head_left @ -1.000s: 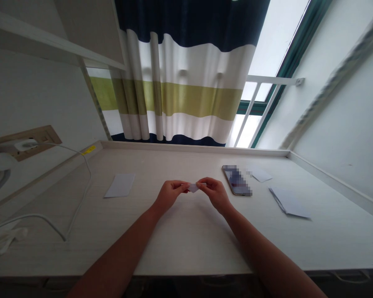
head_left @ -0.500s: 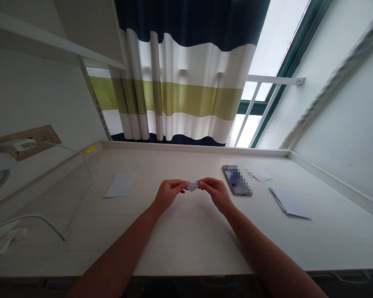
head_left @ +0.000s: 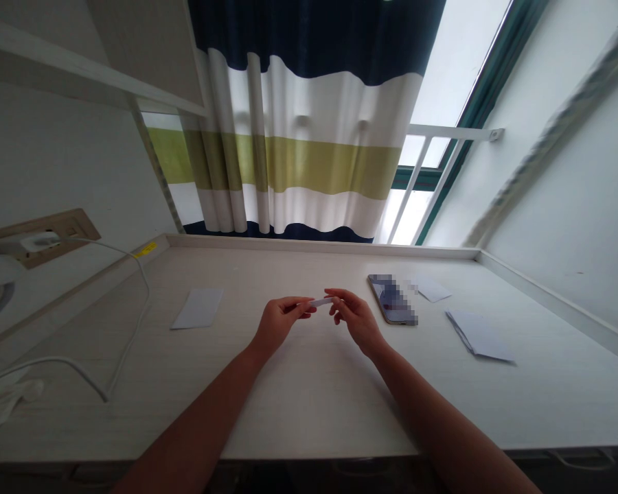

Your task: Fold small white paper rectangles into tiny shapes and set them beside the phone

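A small folded piece of white paper (head_left: 321,302) is held above the desk, its narrow side turned toward me. My left hand (head_left: 281,321) pinches its left end between thumb and fingers. At the other end, my right hand (head_left: 358,321) has its fingers around the paper, the index finger above the edge and other fingers curled below. The exact contact of the right fingertips is too small to make out. A phone (head_left: 391,300) lies just right of my right hand, its screen partly blurred out.
A white paper sheet (head_left: 198,308) lies at the left. On the right are a stack of folded paper (head_left: 480,336) and another paper piece (head_left: 432,289). A white cable (head_left: 134,328) runs from the wall socket (head_left: 75,225) across the desk (head_left: 309,405). A raised rim borders the back.
The folded paper has tilted from showing its pointed face to showing a thin strip. My right fingers have loosened and spread, the index lifting; my left hand keeps its pinch.
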### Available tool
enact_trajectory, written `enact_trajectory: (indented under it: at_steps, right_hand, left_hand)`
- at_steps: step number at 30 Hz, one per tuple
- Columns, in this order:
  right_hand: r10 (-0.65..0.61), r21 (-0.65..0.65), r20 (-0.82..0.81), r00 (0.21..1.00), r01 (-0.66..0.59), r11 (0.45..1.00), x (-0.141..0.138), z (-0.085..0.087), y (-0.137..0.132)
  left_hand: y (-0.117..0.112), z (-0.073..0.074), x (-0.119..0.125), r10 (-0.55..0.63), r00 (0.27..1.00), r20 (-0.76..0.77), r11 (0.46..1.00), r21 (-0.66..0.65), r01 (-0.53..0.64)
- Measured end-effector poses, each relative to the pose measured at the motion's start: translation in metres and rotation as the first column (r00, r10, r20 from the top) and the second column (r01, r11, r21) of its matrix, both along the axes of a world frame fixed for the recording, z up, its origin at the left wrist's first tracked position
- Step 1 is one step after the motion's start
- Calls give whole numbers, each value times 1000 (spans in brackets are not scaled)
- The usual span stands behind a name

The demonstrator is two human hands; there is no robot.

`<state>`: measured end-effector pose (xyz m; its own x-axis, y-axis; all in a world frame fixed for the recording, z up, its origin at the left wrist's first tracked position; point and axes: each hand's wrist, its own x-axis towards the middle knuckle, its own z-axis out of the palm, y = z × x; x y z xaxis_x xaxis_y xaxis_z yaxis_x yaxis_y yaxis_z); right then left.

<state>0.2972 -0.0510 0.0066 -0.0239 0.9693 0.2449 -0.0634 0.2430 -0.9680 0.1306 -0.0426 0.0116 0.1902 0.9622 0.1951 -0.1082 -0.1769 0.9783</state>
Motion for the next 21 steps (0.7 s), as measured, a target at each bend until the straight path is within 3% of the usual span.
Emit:
enact_trajectory:
  at_steps: [2, 5, 9, 15, 21]
  right_hand:
    - [-49, -42, -84, 995, 45, 998, -4, 0, -1]
    - [-12, -127, -118, 993, -3, 992, -9, 0, -4]
    - [50, -167, -163, 985, -77, 983, -13, 2, -6]
    - [52, -169, -251, 967, -97, 981, -12, 4, -7]
    - [31, -139, -187, 982, -57, 989, -15, 0, -5]
  left_hand:
    - [-2, 0, 2, 59, 998, -28, 997, 59, -58]
    - [-4, -1, 4, 156, 984, -87, 976, 170, -140]
    - [-7, -2, 7, 165, 978, -130, 949, 293, -121]
    - [-8, -7, 10, 63, 988, -143, 956, 294, -19]
    - [-5, -8, 10, 98, 973, -207, 966, 254, -43]
